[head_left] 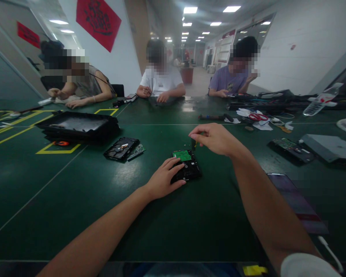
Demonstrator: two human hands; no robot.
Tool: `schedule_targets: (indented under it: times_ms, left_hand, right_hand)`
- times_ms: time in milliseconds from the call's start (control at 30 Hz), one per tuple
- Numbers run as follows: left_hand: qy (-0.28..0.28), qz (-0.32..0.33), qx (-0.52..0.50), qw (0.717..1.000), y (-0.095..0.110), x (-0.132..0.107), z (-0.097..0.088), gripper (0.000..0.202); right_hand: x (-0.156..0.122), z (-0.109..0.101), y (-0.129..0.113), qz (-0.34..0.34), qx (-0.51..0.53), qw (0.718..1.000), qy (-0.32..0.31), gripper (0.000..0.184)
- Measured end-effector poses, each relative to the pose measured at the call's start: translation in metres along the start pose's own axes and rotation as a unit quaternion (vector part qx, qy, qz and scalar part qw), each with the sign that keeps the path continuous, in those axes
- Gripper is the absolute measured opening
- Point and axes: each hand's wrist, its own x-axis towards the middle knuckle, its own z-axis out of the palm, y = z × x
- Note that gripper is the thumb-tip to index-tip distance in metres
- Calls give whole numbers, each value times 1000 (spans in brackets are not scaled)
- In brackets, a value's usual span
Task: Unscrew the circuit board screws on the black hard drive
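From the head view, a hard drive (188, 169) lies on the green table (103, 215), its green circuit board (182, 155) facing up. The left hand (164, 179) grips the drive's near left corner, its fingers (173, 163) laid across the top. The right hand (215, 138) hovers over the far edge, fingers pinched round a small screwdriver (193, 144) that points down at the board.
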Motion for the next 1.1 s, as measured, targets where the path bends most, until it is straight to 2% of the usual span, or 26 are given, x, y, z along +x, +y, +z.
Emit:
schedule_targets:
  times_ms: [133, 233, 467, 767, 867, 1100]
  left_hand:
    - [6, 1, -4, 1000, -1, 0, 1, 66]
    - [4, 2, -4, 1000, -1, 0, 0, 66]
    - [1, -3, -6, 1000, -1, 0, -1, 67]
    - [-3, -3, -3, 1000, 1, 0, -2, 65]
    - [0, -4, -7, 1000, 1, 0, -3, 64]
    - [-2, -6, -8, 1000, 2, 0, -3, 64]
  right_hand:
    - [0, 0, -1, 19, -12, 999, 27, 17]
    - [-1, 0, -1, 42, -16, 998, 47, 21]
    - [-1, 1, 2, 23, 28, 999, 6, 14]
    - [2, 2, 4, 19, 31, 999, 3, 25]
    - [1, 0, 3, 23, 19, 1000, 1, 22]
    - [3, 1, 7, 45, 13, 999, 27, 29]
